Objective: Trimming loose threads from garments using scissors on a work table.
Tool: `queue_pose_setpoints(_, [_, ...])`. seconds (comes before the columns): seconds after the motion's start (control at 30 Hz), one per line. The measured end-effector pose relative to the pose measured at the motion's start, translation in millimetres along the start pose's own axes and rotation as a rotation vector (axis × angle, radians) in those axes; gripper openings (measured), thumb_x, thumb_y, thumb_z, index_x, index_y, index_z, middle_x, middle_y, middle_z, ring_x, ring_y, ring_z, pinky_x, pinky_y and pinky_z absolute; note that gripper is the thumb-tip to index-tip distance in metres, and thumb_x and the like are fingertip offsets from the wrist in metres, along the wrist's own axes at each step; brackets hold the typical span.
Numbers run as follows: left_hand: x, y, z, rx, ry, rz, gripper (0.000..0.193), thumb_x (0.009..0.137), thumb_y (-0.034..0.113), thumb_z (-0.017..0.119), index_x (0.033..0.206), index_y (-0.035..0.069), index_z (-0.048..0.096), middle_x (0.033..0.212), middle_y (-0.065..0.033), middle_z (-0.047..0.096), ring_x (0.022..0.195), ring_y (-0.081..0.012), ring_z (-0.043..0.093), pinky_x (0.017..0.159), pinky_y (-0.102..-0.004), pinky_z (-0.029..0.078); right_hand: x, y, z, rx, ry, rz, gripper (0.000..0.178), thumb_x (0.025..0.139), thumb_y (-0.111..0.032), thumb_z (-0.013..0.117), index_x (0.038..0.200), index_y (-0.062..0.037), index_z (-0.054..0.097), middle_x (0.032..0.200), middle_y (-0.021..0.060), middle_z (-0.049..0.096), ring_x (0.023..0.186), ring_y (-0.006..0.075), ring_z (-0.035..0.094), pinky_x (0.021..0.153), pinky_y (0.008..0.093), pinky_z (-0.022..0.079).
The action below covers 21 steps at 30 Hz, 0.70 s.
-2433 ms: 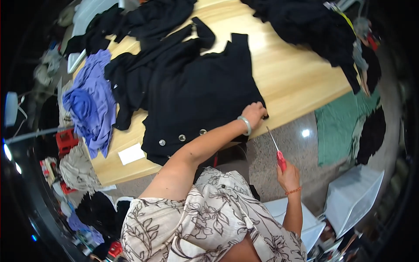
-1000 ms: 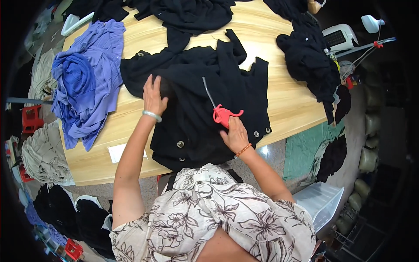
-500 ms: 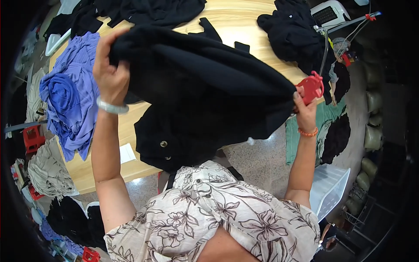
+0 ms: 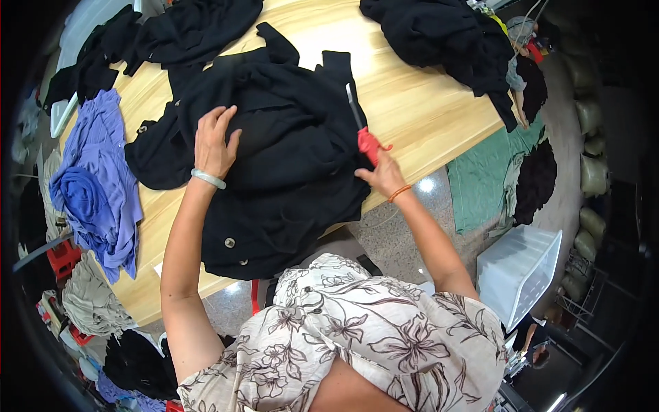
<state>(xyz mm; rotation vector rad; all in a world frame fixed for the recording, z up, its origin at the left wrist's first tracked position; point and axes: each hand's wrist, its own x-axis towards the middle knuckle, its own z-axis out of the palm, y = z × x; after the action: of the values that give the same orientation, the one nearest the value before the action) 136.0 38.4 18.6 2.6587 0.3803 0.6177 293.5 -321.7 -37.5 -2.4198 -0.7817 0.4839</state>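
Note:
A black knit garment with round metal buttons lies spread and rumpled across the table, its lower part hanging toward me. My left hand lies on it palm down, fingers stretched out and thumb apart. At the garment's right edge, my right hand is closed round a red tool with a long slim metal tip. The tip points away from me over the garment. The tool's lower end is hidden in my hand, and its exact kind does not show.
Purple-blue clothing is heaped on the left of the wooden table. More black garments lie at the far side. On the floor at right are green cloth and a white plastic crate. A beige cloth pile stands at lower left.
The black garment, held up and stretched between both hands before, now lies on the table. My left hand has let go of it; my right has moved left and inward, still with the red tool.

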Motion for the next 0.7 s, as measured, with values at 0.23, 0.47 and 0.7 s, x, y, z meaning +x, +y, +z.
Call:
queue_pose_setpoints(0.23, [18, -2, 31, 0.15, -0.218, -0.176, 0.055, 0.074, 0.025, 0.077, 0.124, 0.011, 0.058, 0.121, -0.0125, 0.055, 0.113, -0.0317, 0.052, 0.094, -0.0425, 0.043, 10, 7, 0, 0.296, 0.092, 0.131, 0.015, 0.084, -0.015, 0.063, 0.081, -0.001, 0.061, 0.06, 0.0133, 0.058, 0.055, 0.0282, 0.058, 0.054, 0.0397, 0.045])
queue_pose_setpoints(0.47, [34, -23, 46, 0.362, -0.037, -0.362, 0.08, 0.076, 0.023, 0.077, 0.145, 0.02, 0.036, 0.141, -0.0182, 0.039, 0.129, -0.0355, 0.04, 0.096, -0.0482, 0.04, 26, -11, -130, 0.857, 0.393, 0.014, 0.004, 0.088, -0.011, 0.067, 0.089, -0.0088, 0.063, 0.083, -0.0062, 0.057, 0.073, 0.0033, 0.049, 0.065, 0.0218, 0.04])
queue_pose_setpoints(0.7, [51, -99, 26, 0.27, 0.066, -0.407, 0.036, 0.081, 0.009, 0.056, 0.116, 0.014, 0.061, 0.102, -0.0159, 0.064, 0.096, -0.0354, 0.062, 0.084, -0.044, 0.05, 16, 14, -178, 0.916, 0.476, -0.182, 0.018, 0.09, -0.006, 0.063, 0.106, 0.0014, 0.064, 0.101, 0.0018, 0.065, 0.092, 0.0101, 0.058, 0.085, 0.0245, 0.044])
